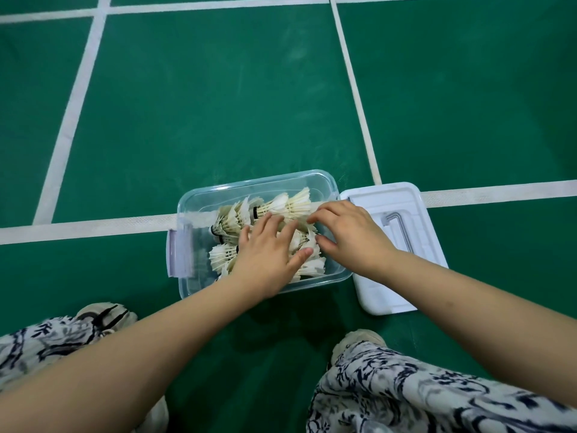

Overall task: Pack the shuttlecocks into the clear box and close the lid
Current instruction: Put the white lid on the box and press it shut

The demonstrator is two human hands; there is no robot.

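A clear box (218,190) stands on the green court floor, uncovered, with several white feather shuttlecocks (282,206) lying inside. My left hand (268,254) lies flat over the shuttlecocks in the middle of the box, fingers straight and spread. My right hand (349,232) reaches in over the box's right rim, fingers bent, touching the feathers; whether it pinches one I cannot tell. The white lid (402,276) lies upside down on the floor just right of the box, with its grey handle showing.
A lilac latch (179,251) hangs on the box's left end. White court lines (78,228) run across the green floor under and beyond the box. My shoes and patterned trouser legs (406,392) are at the near edge, on either side.
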